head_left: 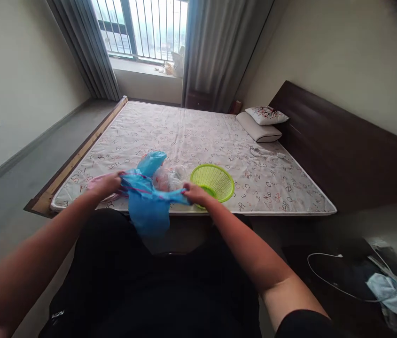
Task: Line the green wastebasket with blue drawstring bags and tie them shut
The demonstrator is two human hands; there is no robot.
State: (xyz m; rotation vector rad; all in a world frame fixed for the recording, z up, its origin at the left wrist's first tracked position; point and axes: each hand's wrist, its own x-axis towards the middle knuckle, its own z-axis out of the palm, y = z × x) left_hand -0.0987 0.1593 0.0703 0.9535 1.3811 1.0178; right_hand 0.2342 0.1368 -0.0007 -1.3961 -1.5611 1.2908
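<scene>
A blue plastic bag [149, 216] hangs stretched between my hands at the mattress's near edge. Fingers of my left hand [110, 184] are closed on its gathered left side, where a pinkish-red strip shows. My right hand [195, 194] pinches its right end, in front of a lime-green plastic basket [215, 180]. Another blue piece of plastic [152, 162] rises behind the bag; I cannot tell whether it is the same bag. Clear crumpled plastic bags [177, 177] lie between it and the basket. Something pink [96, 180] is partly hidden behind my left hand.
The patterned mattress [191, 136] lies on a wooden bed frame [89, 145] with a dark headboard [325, 126]. Pillows [267, 117] and a white cable [263, 152] are on its right side. A dark surface at lower right holds a cord [335, 284] and a whitish plastic packet [390, 293].
</scene>
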